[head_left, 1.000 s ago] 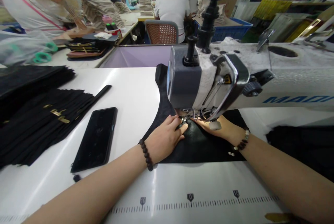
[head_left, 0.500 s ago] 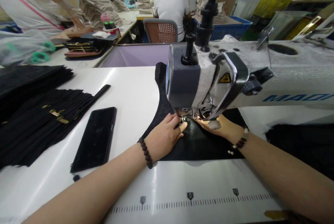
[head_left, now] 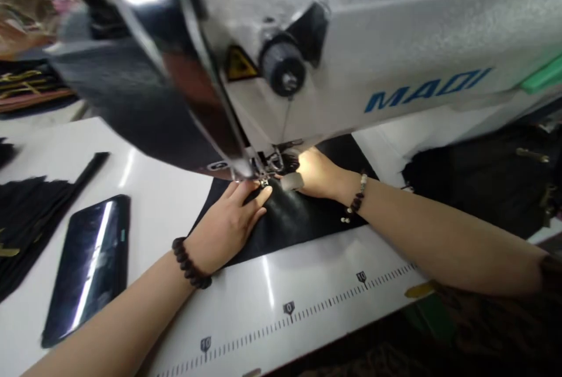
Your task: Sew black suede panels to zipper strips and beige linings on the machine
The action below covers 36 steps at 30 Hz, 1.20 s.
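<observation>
A black piece of fabric (head_left: 302,222) with a slight sheen lies flat under the needle area of a sewing machine (head_left: 272,160). My left hand (head_left: 228,219) rests on its left part, fingers stretched out and thumb apart. A small metal piece (head_left: 264,182), like a zipper slider, shows by those fingertips, close to the presser foot. On the far right part of the fabric is my right hand (head_left: 322,175). Its fingertips are hidden behind the machine's parts and a round grey piece (head_left: 292,181), so its grip cannot be made out.
A black phone (head_left: 90,266) lies on the white table at left, beside stacked black pieces (head_left: 33,207) with gold metal bits. More black fabric (head_left: 478,178) lies at right. A printed ruler scale (head_left: 290,312) runs along the front edge. The machine's arm (head_left: 395,49) spans overhead.
My view has swung rightward and closer to the machine, and is tilted. Both hands stay by the needle on the black fabric, with little visible shift against it.
</observation>
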{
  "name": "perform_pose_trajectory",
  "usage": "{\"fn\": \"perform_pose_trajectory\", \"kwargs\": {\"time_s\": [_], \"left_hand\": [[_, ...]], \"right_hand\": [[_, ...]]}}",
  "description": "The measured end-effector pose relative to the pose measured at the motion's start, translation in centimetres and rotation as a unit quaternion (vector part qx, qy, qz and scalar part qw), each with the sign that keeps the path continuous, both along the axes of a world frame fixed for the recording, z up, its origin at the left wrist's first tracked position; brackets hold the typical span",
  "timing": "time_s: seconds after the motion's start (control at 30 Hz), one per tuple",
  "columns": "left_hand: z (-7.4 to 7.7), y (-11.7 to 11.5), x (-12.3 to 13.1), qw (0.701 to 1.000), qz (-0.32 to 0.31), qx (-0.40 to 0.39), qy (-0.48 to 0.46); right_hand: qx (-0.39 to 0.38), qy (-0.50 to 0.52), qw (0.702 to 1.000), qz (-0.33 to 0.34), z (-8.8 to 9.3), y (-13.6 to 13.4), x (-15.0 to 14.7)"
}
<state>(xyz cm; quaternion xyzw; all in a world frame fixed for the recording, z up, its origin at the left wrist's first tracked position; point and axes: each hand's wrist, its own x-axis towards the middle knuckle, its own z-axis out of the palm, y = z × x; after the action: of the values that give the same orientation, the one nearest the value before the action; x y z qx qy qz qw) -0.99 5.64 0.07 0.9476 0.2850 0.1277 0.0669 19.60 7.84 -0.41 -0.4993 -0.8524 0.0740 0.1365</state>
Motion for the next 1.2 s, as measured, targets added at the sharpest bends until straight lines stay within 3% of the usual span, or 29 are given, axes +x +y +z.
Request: {"fn": "perform_pose_trajectory", "kwargs": {"time_s": [0.23,0.33,0.43,0.6,0.73,0.87,0.97,1.07,1.1,1.2], "left_hand": [[-0.5,0.8,-0.9,0.999,-0.016,0.032,0.039],[-0.2,2.2,-2.7,0.997,-0.052,0.031,0.057],[0.5,3.0,-4.3,0.996,-0.031,0.062,0.06],[1.8,0.3,-2.9,0.999,0.005,0.031,0.033],[1.7,-2.0,-0.5,1.0,0.011,0.01,0.013],[1.2,-2.4,-0.2,1.0,0.01,0.016,0.012],[1.0,-2.4,-0.5,1.0,0.01,0.014,0.018],[0.9,-2.6,-0.6,1.0,0.01,0.002,0.021],[0.9,-2.7,-0.6,1.0,0.009,-0.002,0.021],[0.9,-2.8,-0.6,1.0,0.009,-0.009,0.024]], "right_hand": [[-0.003,-0.004,1.0,0.001,0.2,-0.2,0.0],[0.01,-0.041,0.999,-0.023,1.5,-2.6,0.1],[-0.002,-0.099,0.994,-0.035,2.4,-6.1,0.2],[0.016,-0.148,0.986,-0.07,1.8,-9.9,-0.1],[0.026,-0.153,0.983,-0.092,1.4,-10.7,-1.4],[0.029,-0.14,0.987,-0.081,2.0,-11.1,-1.6],[-0.012,-0.112,0.994,0.0,3.0,-10.8,1.6],[-0.062,-0.114,0.985,0.11,3.5,-9.9,7.1],[-0.052,-0.129,0.983,0.121,3.3,-9.5,8.9],[0.042,-0.168,0.982,0.072,2.2,-7.9,12.9]]}}
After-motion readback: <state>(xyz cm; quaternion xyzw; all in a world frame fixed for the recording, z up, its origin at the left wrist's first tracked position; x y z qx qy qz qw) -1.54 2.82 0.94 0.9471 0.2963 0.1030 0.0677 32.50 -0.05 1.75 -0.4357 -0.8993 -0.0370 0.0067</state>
